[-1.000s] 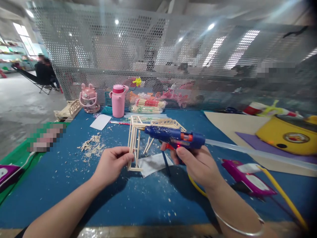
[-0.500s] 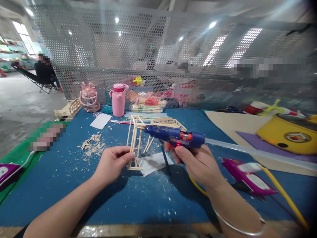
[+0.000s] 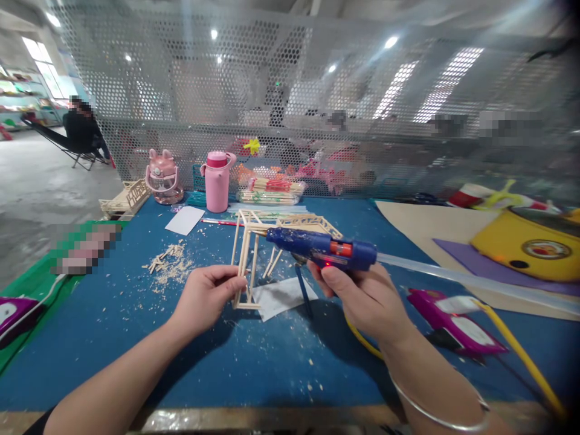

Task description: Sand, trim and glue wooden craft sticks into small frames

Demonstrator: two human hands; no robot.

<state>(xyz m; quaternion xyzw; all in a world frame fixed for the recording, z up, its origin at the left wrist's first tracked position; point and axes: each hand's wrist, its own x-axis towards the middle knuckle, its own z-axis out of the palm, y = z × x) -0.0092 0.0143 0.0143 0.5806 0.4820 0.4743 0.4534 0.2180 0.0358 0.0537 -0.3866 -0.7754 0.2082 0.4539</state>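
My left hand (image 3: 211, 296) pinches a small frame of thin wooden sticks (image 3: 244, 257) between thumb and fingers, holding it upright above the table. My right hand (image 3: 357, 293) is wrapped round the handle of a blue glue gun (image 3: 312, 244), whose red light glows. Its nozzle points left and is at the upper part of the stick frame; I cannot tell whether it touches. A long clear glue stick (image 3: 430, 275) runs out of the gun's back. Below the gun lies a sheet of white paper (image 3: 283, 299), with loose sticks (image 3: 272, 264) just behind it.
Wood scraps (image 3: 170, 264) lie on the blue table (image 3: 136, 356) at left. A pink flask (image 3: 217, 184), a pink bottle (image 3: 164, 181) and bagged sticks (image 3: 272, 191) stand along the mesh panel (image 3: 181, 90). At right are a purple device (image 3: 457, 323) and a yellow pot-like object (image 3: 525, 248).
Hardly anything differs. The fingers of my right hand on the glue gun have shifted slightly, and the nozzle stays at the upper part of the stick frame.
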